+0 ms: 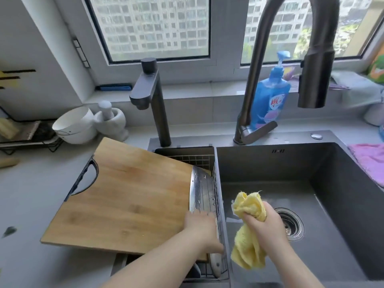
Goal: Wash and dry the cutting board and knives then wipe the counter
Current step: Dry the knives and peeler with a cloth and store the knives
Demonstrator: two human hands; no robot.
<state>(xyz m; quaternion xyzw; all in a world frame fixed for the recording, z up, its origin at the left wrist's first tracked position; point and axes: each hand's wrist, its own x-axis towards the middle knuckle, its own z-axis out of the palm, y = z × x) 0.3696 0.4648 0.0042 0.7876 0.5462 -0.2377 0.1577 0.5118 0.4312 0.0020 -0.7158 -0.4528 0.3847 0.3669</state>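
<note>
Head view: the left grip is closed over the handle end of a cleaver, and the blade is laid flat just ahead of it on the cutting board. Most of the board is spread out to that grip's left, across the worktop. A yellow cloth is clamped in the right grip, bunched above it and hanging below, over the sink, drain just right of it.
</note>
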